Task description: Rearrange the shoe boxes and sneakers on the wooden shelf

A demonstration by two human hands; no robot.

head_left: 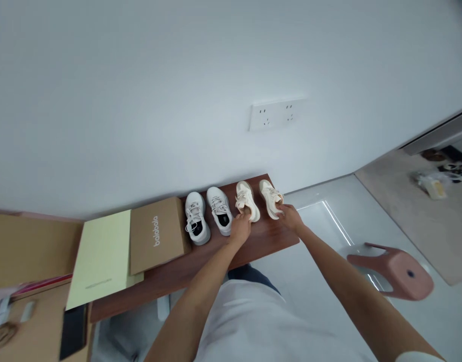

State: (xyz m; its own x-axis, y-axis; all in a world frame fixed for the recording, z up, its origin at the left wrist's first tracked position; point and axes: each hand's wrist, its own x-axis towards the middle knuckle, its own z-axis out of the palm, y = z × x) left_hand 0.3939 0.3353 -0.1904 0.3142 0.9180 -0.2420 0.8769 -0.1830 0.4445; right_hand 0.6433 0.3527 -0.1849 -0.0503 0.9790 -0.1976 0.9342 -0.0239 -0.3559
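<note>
Two cream sneakers stand side by side at the right end of a dark wooden bench (185,274). My left hand (240,226) grips the heel of the left cream sneaker (246,199). The heel of the right cream sneaker (271,197) is held by my right hand (290,216). Both shoes point toward the wall and rest on the bench top.
A pair of white sneakers (208,213) stands just left of the cream pair. Further left lie a brown shoebox (158,233) and a pale green box lid (102,259). A pink plastic stool (395,270) stands on the floor to the right. A wall socket (277,114) is above.
</note>
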